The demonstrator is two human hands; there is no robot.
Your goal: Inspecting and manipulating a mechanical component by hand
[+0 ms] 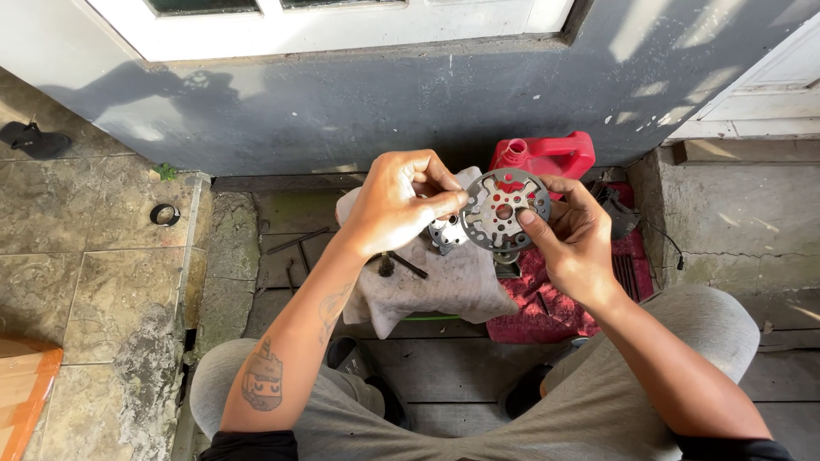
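Observation:
A round grey metal plate (504, 209) with several holes and slots is held up in front of me. My right hand (574, 243) grips its right edge, thumb across the face. My left hand (400, 205) pinches the plate's left edge with thumb and forefinger. Just behind and below the plate a second shiny metal part (446, 233) shows; which hand holds it I cannot tell. Both hands hover above a dirty grey cloth (444, 286).
A red plastic jug (547, 155) stands by the grey wall. A red rag (547, 312) lies right of the cloth with dark metal parts (619, 213) near it. Thin tools (299, 242) lie left; a black ring (165, 214) sits on the raised tiled ledge.

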